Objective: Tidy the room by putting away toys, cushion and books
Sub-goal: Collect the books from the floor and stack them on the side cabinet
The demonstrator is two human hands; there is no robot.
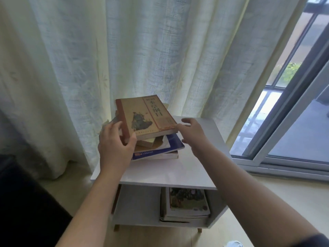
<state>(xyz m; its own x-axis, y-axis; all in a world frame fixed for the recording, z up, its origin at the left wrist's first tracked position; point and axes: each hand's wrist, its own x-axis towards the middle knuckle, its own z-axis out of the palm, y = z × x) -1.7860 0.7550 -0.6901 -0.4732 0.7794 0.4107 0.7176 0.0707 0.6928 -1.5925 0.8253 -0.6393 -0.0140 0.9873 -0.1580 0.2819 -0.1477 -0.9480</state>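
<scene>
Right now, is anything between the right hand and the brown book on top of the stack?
Nothing visible does. The right hand is open at the near right corner of the brown book; the left hand grips its left corner.

Top of bench [178, 168]: front strip and right side bare, open for approach. Back-left filled by stack [147, 114]; curtain [142, 50] hangs close behind it, blocks rear. At stack's left corner the left hand [114, 145] grips; right hand [194, 134] spread just beside right corner. Below, shelf [137, 213]: left half free, books [187, 204] fill right half. Far right bounded by window frame [284, 165].
</scene>
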